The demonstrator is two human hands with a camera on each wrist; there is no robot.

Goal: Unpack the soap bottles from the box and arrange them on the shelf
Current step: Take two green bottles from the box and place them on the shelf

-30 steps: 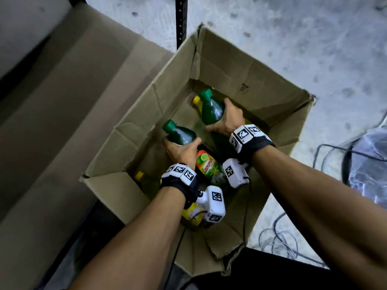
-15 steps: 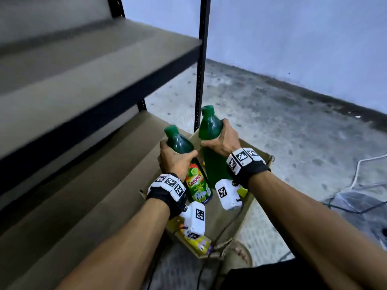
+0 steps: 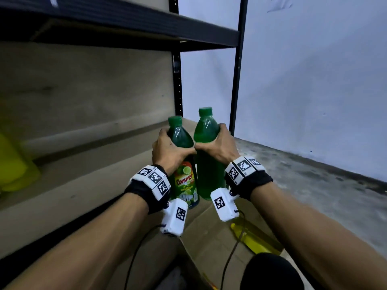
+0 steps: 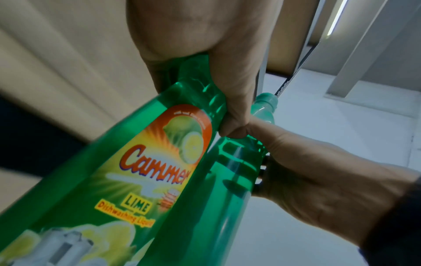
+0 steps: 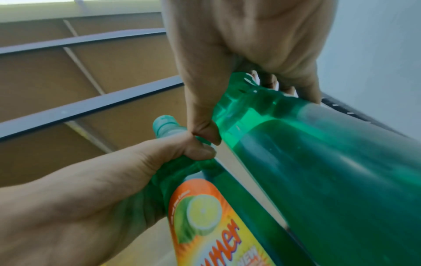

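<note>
two upright green soap bottles (image 3: 184, 164) side by side

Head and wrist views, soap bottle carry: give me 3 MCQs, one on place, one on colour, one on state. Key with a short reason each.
1. Where does the yellow bottle lie?
A. in the cardboard box below the hands
B. on the top shelf
C. in the right hand

2. What colour are the caps of the two held bottles?
A. white
B. green
C. orange

3. What is the left hand doing?
A. hanging open at the side
B. pressing flat on the shelf
C. gripping the labelled lime bottle by its upper part

Key: A, the head view shows it lying in the box beneath the wrists; B, both caps show green, also on the bottle in the right hand; C, the left wrist view shows thumb and fingers curled round that bottle above its label.
</note>
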